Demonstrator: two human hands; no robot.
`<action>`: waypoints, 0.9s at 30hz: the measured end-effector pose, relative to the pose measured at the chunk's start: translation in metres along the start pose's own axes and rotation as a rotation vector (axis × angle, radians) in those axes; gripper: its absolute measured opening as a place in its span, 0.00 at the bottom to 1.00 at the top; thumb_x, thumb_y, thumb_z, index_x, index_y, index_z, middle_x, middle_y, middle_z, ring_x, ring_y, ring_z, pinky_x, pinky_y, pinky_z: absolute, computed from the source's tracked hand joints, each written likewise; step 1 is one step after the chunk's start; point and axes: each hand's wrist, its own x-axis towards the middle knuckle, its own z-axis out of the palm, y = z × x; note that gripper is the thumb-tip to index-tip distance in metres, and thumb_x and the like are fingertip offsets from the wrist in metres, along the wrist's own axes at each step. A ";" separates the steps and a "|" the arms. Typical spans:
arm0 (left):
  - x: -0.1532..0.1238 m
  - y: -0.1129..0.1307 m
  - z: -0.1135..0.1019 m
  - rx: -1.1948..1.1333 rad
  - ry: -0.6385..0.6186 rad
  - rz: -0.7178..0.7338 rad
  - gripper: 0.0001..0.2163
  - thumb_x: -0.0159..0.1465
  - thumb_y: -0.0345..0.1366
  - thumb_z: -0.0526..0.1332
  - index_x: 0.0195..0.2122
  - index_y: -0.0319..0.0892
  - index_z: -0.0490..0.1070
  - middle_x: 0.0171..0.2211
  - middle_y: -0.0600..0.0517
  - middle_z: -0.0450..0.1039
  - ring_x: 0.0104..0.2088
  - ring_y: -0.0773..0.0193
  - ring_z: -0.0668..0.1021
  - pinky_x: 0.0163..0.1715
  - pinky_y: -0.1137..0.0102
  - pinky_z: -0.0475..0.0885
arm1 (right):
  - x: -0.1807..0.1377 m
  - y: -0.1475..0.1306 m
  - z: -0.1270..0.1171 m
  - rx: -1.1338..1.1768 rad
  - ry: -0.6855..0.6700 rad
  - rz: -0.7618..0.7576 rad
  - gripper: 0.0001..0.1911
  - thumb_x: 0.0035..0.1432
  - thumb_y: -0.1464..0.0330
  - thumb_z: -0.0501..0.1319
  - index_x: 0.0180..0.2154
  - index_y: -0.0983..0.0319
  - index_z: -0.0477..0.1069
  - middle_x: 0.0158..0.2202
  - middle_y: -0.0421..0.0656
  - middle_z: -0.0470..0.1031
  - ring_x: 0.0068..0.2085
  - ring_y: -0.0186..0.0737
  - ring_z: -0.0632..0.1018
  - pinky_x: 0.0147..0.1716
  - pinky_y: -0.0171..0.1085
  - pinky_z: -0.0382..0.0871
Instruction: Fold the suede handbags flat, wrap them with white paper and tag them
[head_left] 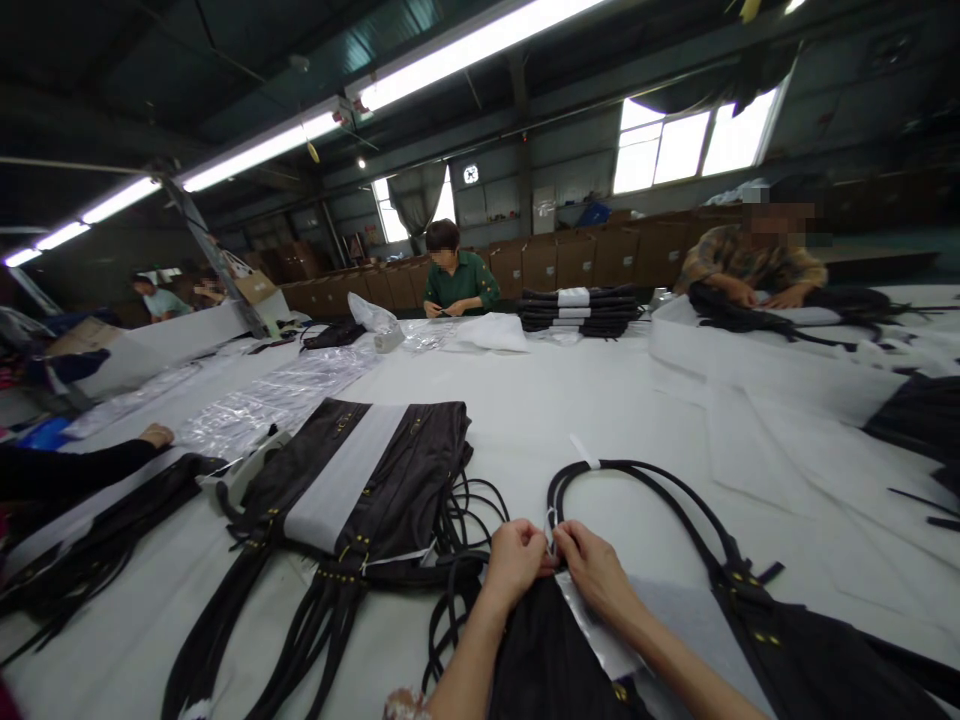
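Both my hands meet over a black bag (551, 640) at the front of the table. My left hand (517, 560) is closed, its fingertips pinching a thin white tie (551, 518) around the black handles (664, 485). From the other side, my right hand (596, 568) pinches at the same tie; its ends are hidden by the fingers. The handles arch to the right, with a second white strip (589, 455) around their top. White wrapping paper (690, 615) lies under my right forearm, across the bag.
Left of my hands lies a stack of black bags (442, 450) with a white paper band (349, 480) and trailing straps. A co-worker's arm (90, 465) reaches in at left. Clear plastic bags (277, 395) are spread farther back. Two people work across the table, near another bag stack (577, 312).
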 end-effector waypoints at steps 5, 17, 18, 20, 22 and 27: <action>-0.002 -0.004 -0.003 -0.070 -0.043 0.018 0.07 0.55 0.39 0.59 0.28 0.41 0.68 0.23 0.54 0.71 0.26 0.66 0.75 0.32 0.68 0.72 | -0.003 0.004 0.000 0.013 -0.006 0.041 0.16 0.59 0.59 0.46 0.25 0.59 0.63 0.24 0.42 0.72 0.28 0.40 0.72 0.32 0.37 0.63; -0.004 -0.001 -0.011 -0.207 -0.163 0.122 0.18 0.56 0.47 0.64 0.19 0.40 0.64 0.18 0.57 0.63 0.23 0.72 0.65 0.31 0.74 0.61 | -0.020 0.001 -0.052 0.077 -0.301 -0.150 0.17 0.57 0.70 0.51 0.44 0.59 0.74 0.43 0.43 0.78 0.45 0.40 0.76 0.47 0.39 0.68; -0.004 -0.001 -0.011 -0.241 -0.171 0.118 0.19 0.57 0.48 0.63 0.19 0.40 0.64 0.18 0.57 0.63 0.23 0.72 0.65 0.31 0.74 0.62 | -0.025 -0.001 -0.061 0.060 -0.378 -0.219 0.21 0.55 0.74 0.51 0.47 0.58 0.74 0.49 0.43 0.76 0.49 0.40 0.75 0.52 0.40 0.65; -0.003 -0.002 -0.011 -0.326 -0.180 0.100 0.19 0.57 0.50 0.63 0.20 0.40 0.63 0.18 0.57 0.63 0.23 0.72 0.66 0.31 0.74 0.62 | -0.033 -0.004 -0.074 -0.024 -0.535 -0.361 0.28 0.51 0.79 0.50 0.50 0.54 0.73 0.57 0.41 0.70 0.56 0.42 0.70 0.57 0.44 0.60; -0.001 -0.004 -0.012 -0.421 -0.173 0.075 0.19 0.55 0.50 0.64 0.22 0.40 0.64 0.17 0.58 0.62 0.22 0.72 0.67 0.30 0.74 0.63 | -0.036 -0.009 -0.077 -0.136 -0.616 -0.460 0.30 0.50 0.80 0.50 0.50 0.52 0.73 0.58 0.40 0.68 0.55 0.44 0.69 0.55 0.46 0.61; -0.003 -0.007 -0.016 -0.621 -0.119 0.047 0.16 0.55 0.48 0.65 0.33 0.39 0.69 0.20 0.58 0.65 0.23 0.72 0.69 0.30 0.73 0.68 | -0.030 -0.014 -0.070 -0.257 -0.603 -0.562 0.21 0.53 0.77 0.55 0.43 0.50 0.77 0.52 0.40 0.74 0.44 0.43 0.72 0.46 0.43 0.65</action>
